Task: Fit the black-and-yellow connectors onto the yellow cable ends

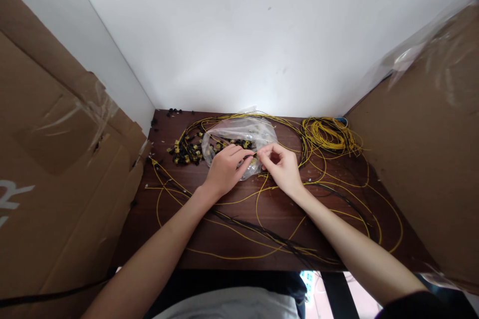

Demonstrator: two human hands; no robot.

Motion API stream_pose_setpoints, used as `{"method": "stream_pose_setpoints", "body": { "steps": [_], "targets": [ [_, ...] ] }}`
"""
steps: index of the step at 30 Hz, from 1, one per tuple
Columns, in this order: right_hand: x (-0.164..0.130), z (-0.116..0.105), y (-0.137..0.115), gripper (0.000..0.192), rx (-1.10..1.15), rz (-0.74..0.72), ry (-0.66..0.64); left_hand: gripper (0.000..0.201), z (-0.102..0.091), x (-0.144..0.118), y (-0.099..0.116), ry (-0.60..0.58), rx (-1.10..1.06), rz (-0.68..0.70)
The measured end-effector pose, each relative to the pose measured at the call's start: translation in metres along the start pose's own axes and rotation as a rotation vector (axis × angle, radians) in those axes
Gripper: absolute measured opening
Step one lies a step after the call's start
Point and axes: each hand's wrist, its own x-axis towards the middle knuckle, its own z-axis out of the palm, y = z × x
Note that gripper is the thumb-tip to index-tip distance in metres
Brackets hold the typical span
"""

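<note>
Both hands are held close together over the middle of a dark wooden table (262, 209), fingertips nearly meeting. The left hand (224, 169) is curled, with its thumb and forefinger pinched on a small yellow-and-black connector (255, 155) at the end of a thin yellow cable (262, 194); the right hand (280, 165) is likewise pinched at the same spot from the other side, its fingers bent inward. What exactly is gripped by the right fingertips cannot be told, since the piece is too small and partly hidden. Directly beyond the hands, and partly under the left one, a clear plastic bag (239, 134) is seen, crumpled, with more small connectors inside it. Just to the left of the left hand a loose heap of yellow-and-black connectors (185, 152) is spread on the table, attached to dark and yellow leads. Beyond and to the right of the right hand a coiled bundle of yellow cable (329, 134) is laid near the back edge. Between the hands and the person's body, long strands of yellow cable and a bundle of black wires (269, 237) are draped across the table in wide loops, crossing under both forearms. Well to the left of the left hand a sheet of brown cardboard (56, 159) with clear tape is leaned up; to the right of the right hand another cardboard panel (422, 159) is stood along the table edge. A white wall (243, 35) is seen behind everything.
</note>
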Motion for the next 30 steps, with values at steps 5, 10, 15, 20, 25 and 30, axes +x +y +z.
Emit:
{"method": "stream_pose_setpoints", "body": {
  "steps": [5,10,15,20,25,30],
  "targets": [
    [0.0013,0.0002,0.0020,0.020,0.000,0.011,0.053,0.016,-0.0001,-0.0009,-0.0016,-0.007,0.011,-0.041],
    [0.0015,0.0000,0.0029,0.020,0.020,0.030,0.017,0.016,-0.0013,-0.0008,-0.0014,-0.013,0.045,-0.054],
    [0.0006,0.0007,0.0019,0.022,-0.007,0.014,-0.040,0.016,-0.0014,-0.0009,-0.0010,-0.013,0.058,-0.065],
    [0.0003,0.0012,0.0018,0.020,-0.030,-0.011,-0.048,0.017,-0.0011,-0.0013,-0.0011,-0.002,0.028,-0.078],
    [-0.0002,0.0007,0.0014,0.019,-0.059,-0.023,-0.033,0.018,-0.0011,-0.0016,-0.0012,-0.013,-0.004,-0.089],
    [0.0004,0.0007,0.0038,0.021,-0.027,-0.008,0.018,0.018,-0.0008,-0.0013,-0.0010,-0.016,-0.047,-0.081]
  ]
}}
